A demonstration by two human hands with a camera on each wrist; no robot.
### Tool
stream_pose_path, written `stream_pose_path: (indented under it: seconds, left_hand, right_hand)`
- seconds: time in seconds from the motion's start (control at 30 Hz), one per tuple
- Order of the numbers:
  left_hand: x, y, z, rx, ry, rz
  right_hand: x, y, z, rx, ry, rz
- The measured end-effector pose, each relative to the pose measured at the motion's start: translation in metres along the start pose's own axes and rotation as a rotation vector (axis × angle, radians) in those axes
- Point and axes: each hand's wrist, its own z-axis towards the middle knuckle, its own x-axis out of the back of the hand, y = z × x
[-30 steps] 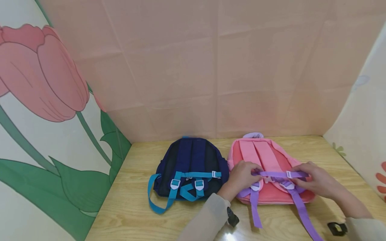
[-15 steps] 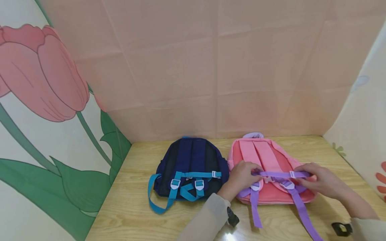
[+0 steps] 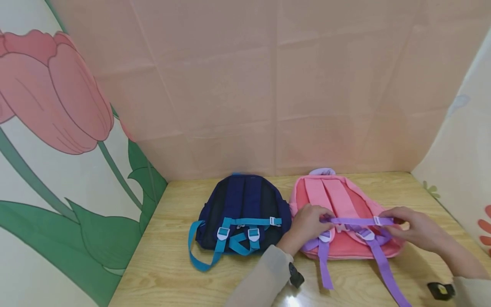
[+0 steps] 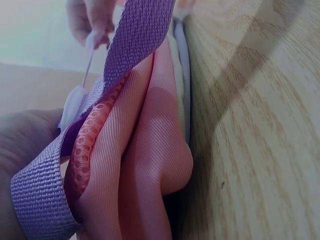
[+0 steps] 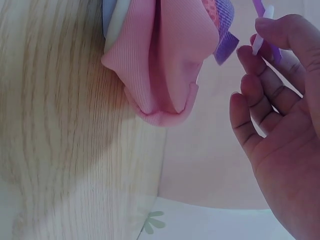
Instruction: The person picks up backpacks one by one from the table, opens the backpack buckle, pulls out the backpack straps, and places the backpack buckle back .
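Observation:
A pink backpack (image 3: 312, 194) lies back panel up on the table. A narrow purple strap (image 3: 354, 221) is stretched level across its shoulder straps. My left hand (image 3: 307, 225) pinches the left end of this strap, low on the bag's left side. At the other end my right hand (image 3: 416, 228) holds the strap beside a white slider (image 3: 377, 221). In the right wrist view, thumb and forefinger pinch the white slider (image 5: 263, 30), other fingers half bent. Two purple webbing tails (image 3: 325, 266) hang from white buckles toward the table's front. The left fingertips are partly hidden.
A navy backpack (image 3: 243, 198) with turquoise straps lies directly left of the pink one, almost against it. Both rest on a wood-grain table (image 3: 161, 256). A pinkish backdrop (image 3: 230, 106) rises behind, with painted flower panels at the sides.
My right hand has moved slightly to the right, and the white slider has travelled along the purple strap with it. The left hand stays in place.

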Motion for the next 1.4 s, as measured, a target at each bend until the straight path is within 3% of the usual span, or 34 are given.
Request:
stream_pose_path:
  seconds: [0.9,1.4]
  left_hand:
    - [-0.005,0.001,0.0,0.044,-0.013,0.008]
    - [-0.007,0.002,-0.001,0.05,-0.017,0.038]
  right_hand:
    - [-0.002,0.015,-0.007,-0.051,-0.018,-0.007]
    - [-0.006,0.02,-0.01,-0.034,-0.009,0.023]
